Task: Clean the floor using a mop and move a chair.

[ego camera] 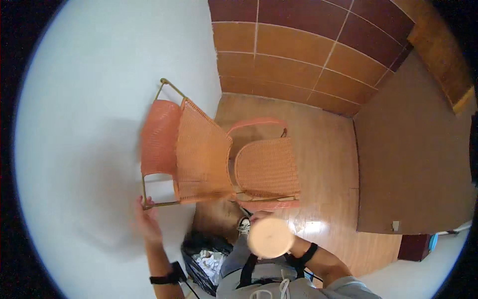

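A wicker chair with a brass-coloured tubular frame stands before me. Its woven backrest leans left toward the white wall, and a pinkish woven headrest wraps its top end. My left hand grips the near corner of the frame beyond the headrest. To the right of the backrest is the rounded wicker seat, between two pinkish armrests. My right hand is close to the near armrest; whether they touch is unclear. A round pale disc, apparently wooden, hides my right wrist and most of that hand.
A black plastic bag with crumpled white paper sits beside my leg, below the chair. The white wall runs along the left and a tiled wall along the top. A large brown panel stands right of the wood-look floor.
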A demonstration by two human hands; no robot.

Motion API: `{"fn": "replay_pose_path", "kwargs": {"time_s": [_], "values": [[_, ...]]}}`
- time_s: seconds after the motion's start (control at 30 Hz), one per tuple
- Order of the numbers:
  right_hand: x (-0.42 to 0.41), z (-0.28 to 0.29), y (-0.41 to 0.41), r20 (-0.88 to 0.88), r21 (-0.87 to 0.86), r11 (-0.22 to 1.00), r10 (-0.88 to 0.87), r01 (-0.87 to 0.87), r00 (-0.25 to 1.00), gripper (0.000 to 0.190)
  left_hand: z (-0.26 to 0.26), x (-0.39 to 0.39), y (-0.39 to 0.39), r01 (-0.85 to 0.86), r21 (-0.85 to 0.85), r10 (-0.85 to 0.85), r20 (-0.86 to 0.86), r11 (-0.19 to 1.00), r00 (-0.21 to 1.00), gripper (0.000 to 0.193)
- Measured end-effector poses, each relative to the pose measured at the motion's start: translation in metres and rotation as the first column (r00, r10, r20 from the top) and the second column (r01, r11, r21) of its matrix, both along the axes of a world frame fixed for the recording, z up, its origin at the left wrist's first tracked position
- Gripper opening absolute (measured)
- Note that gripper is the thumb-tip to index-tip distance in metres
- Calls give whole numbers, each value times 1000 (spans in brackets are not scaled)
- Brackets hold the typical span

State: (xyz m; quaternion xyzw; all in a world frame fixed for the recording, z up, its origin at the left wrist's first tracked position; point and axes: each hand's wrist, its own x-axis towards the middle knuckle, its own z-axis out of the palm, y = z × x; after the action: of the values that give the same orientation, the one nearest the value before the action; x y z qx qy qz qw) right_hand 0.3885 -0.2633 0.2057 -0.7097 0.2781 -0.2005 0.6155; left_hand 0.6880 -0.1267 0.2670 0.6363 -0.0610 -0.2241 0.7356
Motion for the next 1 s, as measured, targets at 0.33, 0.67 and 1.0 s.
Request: {"fn": "replay_pose_path", "kwargs": {"time_s": [0.33,0.67,1.0], "values": [[-11,-18,3,-193,-253,967,-69,18,979,21,-72,-83,-70,-11,117,27,-137,993,990,63],[-86,-55,16,-304,-331,943,-144,37,942,23,-112,-8,-73,-45,155,78,-211,987,974,48],[-89,-72,59,-354,-327,942,-195,74,915,28,-165,91,-41,-105,369,114,-4,923,993,36]]}}
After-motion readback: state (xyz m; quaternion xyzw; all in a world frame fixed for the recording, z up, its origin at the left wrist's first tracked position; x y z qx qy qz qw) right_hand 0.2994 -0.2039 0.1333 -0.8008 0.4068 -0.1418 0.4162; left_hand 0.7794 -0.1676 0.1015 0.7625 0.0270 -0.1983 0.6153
